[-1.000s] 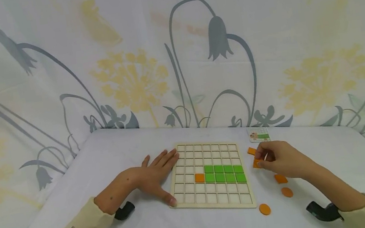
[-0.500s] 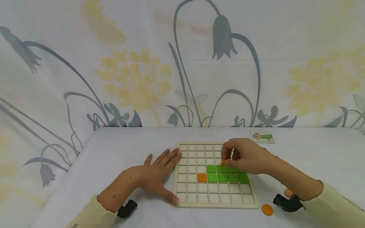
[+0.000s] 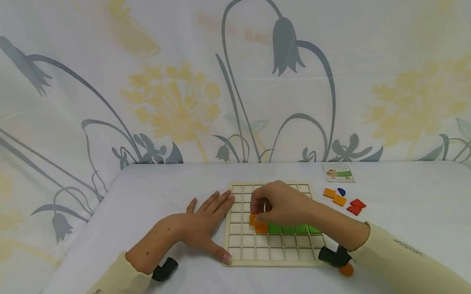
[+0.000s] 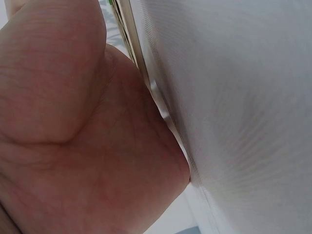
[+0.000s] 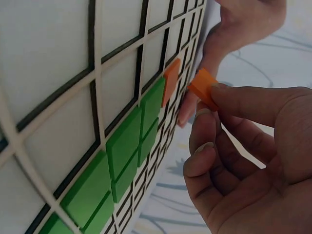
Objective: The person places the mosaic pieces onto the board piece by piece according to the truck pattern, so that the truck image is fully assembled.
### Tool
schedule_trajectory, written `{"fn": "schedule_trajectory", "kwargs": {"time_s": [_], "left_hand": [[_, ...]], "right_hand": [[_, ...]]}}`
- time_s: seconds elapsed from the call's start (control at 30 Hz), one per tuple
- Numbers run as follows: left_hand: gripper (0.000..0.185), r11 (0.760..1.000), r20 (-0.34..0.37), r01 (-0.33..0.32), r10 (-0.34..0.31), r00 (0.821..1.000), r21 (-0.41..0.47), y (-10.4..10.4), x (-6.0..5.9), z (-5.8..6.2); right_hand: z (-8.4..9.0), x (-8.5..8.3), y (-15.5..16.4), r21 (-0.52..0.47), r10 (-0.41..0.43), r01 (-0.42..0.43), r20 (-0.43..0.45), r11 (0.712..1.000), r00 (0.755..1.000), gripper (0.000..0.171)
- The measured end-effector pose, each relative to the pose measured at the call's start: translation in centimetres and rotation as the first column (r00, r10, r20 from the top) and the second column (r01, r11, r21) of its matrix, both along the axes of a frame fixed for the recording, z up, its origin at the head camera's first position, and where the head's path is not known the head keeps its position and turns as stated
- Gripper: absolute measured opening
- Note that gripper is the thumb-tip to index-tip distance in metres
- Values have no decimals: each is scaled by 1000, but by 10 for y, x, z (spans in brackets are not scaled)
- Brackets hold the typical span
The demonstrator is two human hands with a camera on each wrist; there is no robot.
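A wooden grid board [image 3: 276, 260] lies on the white cloth, with green square tiles [image 3: 288, 229] set in two rows and one orange square tile [image 3: 261, 228] at their left end. My right hand [image 3: 283, 204] pinches another orange square tile [image 5: 203, 89] between thumb and fingertips, just over the cell behind the placed orange one. The right wrist view shows that held tile tilted and apart from the board. My left hand [image 3: 202, 229] lies with fingers spread along the board's left edge, thumb at the near corner and fingertips at the far part.
Right of the board lie orange tiles [image 3: 339, 200], a blue piece [image 3: 342, 192] and red pieces [image 3: 355, 210]. A printed pattern card [image 3: 339, 173] sits behind them. An orange round piece [image 3: 346, 269] is partly under the right wrist's black camera mount [image 3: 333, 257]. Behind hangs a flowered curtain [image 3: 186, 72].
My right hand has carried an orange tile from the right of the board leftward across the green tiles to beside the placed orange one. The left hand stays put.
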State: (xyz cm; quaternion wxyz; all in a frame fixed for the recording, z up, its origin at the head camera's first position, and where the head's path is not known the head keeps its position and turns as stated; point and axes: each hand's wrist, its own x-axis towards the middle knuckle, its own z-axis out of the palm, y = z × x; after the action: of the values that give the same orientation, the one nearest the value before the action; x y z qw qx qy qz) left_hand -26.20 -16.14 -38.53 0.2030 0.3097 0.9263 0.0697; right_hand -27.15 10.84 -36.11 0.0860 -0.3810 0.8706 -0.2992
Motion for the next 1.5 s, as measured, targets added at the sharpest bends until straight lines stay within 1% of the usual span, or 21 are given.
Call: {"fn": "schedule_trajectory", "kwargs": {"time_s": [0.2, 0.47, 0.57, 0.67, 0.83, 1.0, 1.1, 1.23, 1.33, 1.4, 1.5], "left_hand": [[138, 1000, -10, 5, -5, 1000, -2, 0, 0, 1], [138, 1000, 0, 15, -15, 1000, 3, 0, 0, 2], [138, 1000, 1, 17, -17, 1000, 7, 0, 0, 2], [138, 1000, 2, 15, -15, 1000, 11, 0, 0, 3], [138, 1000, 5, 12, -12, 1000, 10, 0, 0, 3], [139, 1000, 3, 9, -9, 1000, 4, 1, 0, 3], [139, 1000, 4, 3, -3, 1000, 1, 2, 0, 2], [139, 1000, -1, -3, 3, 1000, -8, 2, -1, 1], [140, 1000, -1, -7, 7, 1000, -4, 2, -1, 0], [140, 1000, 2, -9, 9, 1000, 3, 1, -1, 0], [140, 1000, 6, -10, 10, 1000, 11, 0, 0, 0]], "right_hand": [[-5, -2, -14, 10, 6, -6, -16, 1000, 1000, 12], [-7, 4, -22, 49, -41, 44, -50, 998, 998, 13], [-8, 7, -22, 58, -47, 52, -83, 997, 995, 13], [-9, 9, -21, 65, -33, 42, -121, 997, 992, 11], [-9, 13, -17, 80, 3, 11, -175, 997, 985, 26], [-10, 19, -11, 80, -2, 14, -159, 997, 987, 29], [-10, 22, -1, 81, -38, 49, -132, 996, 991, 26], [-7, 22, 22, 75, -88, 98, -127, 992, 988, 17], [-4, 15, 45, 49, -139, 146, -118, 988, 983, 14], [-4, 8, 63, 40, -182, 189, -129, 981, 975, 12], [-4, -3, 90, 50, -263, 273, -151, 961, 953, 10]]}}
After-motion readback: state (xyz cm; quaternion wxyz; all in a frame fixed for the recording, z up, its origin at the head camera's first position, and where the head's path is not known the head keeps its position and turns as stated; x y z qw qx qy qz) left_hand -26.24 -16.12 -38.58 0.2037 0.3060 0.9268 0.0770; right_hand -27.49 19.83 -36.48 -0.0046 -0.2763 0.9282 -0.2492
